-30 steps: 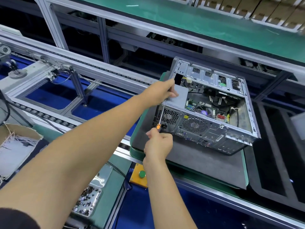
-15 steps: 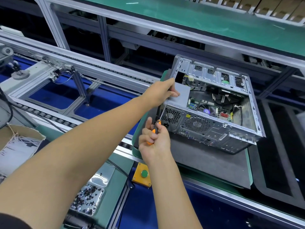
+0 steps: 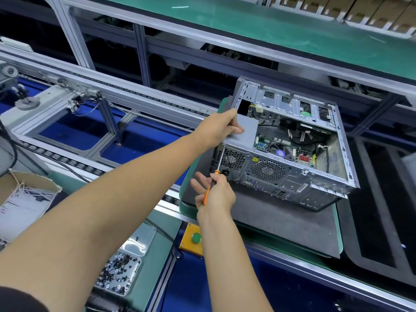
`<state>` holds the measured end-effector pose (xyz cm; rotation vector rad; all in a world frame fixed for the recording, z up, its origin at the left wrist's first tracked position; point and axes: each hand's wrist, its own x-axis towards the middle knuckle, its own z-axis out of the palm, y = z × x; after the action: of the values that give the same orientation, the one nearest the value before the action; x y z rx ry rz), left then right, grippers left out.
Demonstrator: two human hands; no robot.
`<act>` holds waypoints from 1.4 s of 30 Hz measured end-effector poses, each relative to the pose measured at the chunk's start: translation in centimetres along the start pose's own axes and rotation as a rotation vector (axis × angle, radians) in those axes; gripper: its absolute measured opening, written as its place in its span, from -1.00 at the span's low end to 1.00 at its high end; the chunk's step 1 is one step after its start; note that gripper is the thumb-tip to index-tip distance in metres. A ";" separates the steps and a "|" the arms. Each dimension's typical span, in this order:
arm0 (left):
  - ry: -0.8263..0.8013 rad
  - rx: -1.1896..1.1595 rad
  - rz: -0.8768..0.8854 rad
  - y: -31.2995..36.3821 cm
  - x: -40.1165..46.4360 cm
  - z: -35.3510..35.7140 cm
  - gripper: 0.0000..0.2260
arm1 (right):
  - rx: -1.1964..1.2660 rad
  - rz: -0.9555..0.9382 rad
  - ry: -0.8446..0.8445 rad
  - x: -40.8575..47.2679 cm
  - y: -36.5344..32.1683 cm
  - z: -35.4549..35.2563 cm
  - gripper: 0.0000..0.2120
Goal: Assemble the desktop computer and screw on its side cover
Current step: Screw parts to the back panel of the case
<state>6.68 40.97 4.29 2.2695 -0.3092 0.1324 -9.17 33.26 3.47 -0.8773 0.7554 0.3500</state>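
The desktop computer (image 3: 290, 143) lies open-side-up on the grey mat (image 3: 281, 224), left hand (image 3: 219, 129) gripping its power supply (image 3: 246, 131), right hand (image 3: 215, 192) pinching the screwdriver (image 3: 215, 176), shaft slanting up toward the rear panel's corner.

Computer case (image 3: 292, 174): bare sheet metal, dull silver, perforated at the fan grilles just beyond the right hand's (image 3: 216, 194) fingertips. Power supply (image 3: 244, 131): smooth matt grey metal under the left hand's (image 3: 219, 129) fingers. Screwdriver (image 3: 213, 176): glossy orange plastic handle between the right fingers, polished steel shaft above them. Mat (image 3: 281, 224) beneath the case: matt dark grey, foam-like. Screw tray (image 3: 119, 275): clear glossy plastic. Box (image 3: 24, 190): rough brown cardboard.
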 end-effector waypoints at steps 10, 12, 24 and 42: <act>0.014 -0.007 -0.017 0.0 0.1 0.2 -0.79 | 0.164 0.129 -0.115 0.0 0.0 0.3 -0.81; 0.020 -0.009 -0.015 -0.1 0.1 0.2 -0.79 | 0.073 0.052 -0.008 0.0 0.0 0.1 -0.83; 0.026 -0.014 -0.004 0.1 -0.1 0.1 -0.77 | 0.276 0.273 -0.258 1.2 -0.7 -0.8 -0.74; 0.039 -0.012 -0.003 0.1 -0.2 0.2 -0.84 | 0.151 0.225 -0.234 1.4 -1.2 -1.9 -0.74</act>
<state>6.50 40.77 4.15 2.2530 -0.2855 0.1728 -8.41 30.98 2.37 -0.5979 0.6547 0.5771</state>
